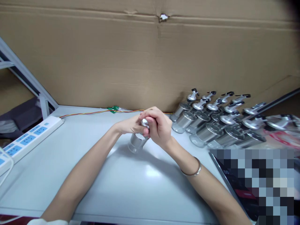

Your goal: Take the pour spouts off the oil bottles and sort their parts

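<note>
Two bare hands meet over one bottle (137, 143) near the middle of the desk (105, 184), so much of its upper part is hidden. Only a silvery piece of the top (145, 122) shows between the fingers; the neck is covered, and whether a spout is fitted cannot be told. The lower body is in view, a metal sleeve above a clear glass base, though the base is soft in outline and it is hard to make out whether it rests on the desk or hangs just over it. The person's sleeve is cut off at the lower edge. At the right a dark device (236, 184) is partly masked by coarse blocks, and the spouted bottles (212, 132) stand so close that they overlap, the nearest to the edge blurred beside a red-edged clear wrapping (284, 139). The power strip (30, 137) runs out of view at the left.

The bottle's long axis runs mostly up and down, with the top uppermost and leaning toward the right of the view, the glass base below and to the left. The left hand (132, 125) has a narrow grip around the neck, thumb toward the viewer. The right hand (160, 126) is curled about the top, its grip closed on it and its fingers lapping over the left hand's.
</note>
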The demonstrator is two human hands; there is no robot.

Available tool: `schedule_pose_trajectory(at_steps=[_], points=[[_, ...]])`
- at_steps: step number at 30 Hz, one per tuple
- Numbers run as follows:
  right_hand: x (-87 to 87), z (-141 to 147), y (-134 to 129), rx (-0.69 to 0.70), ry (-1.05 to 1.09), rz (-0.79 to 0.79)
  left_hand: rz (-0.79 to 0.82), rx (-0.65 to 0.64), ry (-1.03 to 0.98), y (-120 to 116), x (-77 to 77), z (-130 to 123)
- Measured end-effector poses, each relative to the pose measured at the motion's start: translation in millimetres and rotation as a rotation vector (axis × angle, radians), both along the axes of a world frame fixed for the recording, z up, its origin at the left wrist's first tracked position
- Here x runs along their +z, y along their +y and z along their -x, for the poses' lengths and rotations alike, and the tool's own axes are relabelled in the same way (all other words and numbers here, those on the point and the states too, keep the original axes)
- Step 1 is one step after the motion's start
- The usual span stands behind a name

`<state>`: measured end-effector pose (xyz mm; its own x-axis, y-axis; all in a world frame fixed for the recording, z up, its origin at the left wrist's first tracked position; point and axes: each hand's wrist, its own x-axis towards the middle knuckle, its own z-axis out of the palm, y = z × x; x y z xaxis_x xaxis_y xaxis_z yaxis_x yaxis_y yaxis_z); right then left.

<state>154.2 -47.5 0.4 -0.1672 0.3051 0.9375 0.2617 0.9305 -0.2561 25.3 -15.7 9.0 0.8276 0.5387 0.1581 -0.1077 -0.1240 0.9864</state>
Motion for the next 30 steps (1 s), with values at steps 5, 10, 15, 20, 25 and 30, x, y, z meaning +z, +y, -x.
schedule_pose_trajectory(at_steps=[5, 10, 15, 20, 25, 30], points=[[2.7, 1, -5, 0.02, 0.098, -0.005, 0.003, -0.018, -0.055, -6, 4.3, -2], [15.6, 10, -23, 0.055, 0.339, 0.416, 0.055, -0.05, -0.087, -10, 6.4, -4], [29.0, 17, -34, 0.147, 0.574, 0.679, 0.071, -0.062, -0.055, -12, 8.7, -5], [40.9, 1, -22, 0.291, 0.951, 0.824, 0.025, -0.101, -0.096, -12, 14.1, -5], [49.9, -24, -6, 0.227, 0.579, 0.844, -0.067, 0.076, -0.199, -12, 19.4, -7], [63.7, -42, -16, -0.252, -0.156, 0.613, -0.244, 0.288, -0.063, -14, 19.5, -6]])
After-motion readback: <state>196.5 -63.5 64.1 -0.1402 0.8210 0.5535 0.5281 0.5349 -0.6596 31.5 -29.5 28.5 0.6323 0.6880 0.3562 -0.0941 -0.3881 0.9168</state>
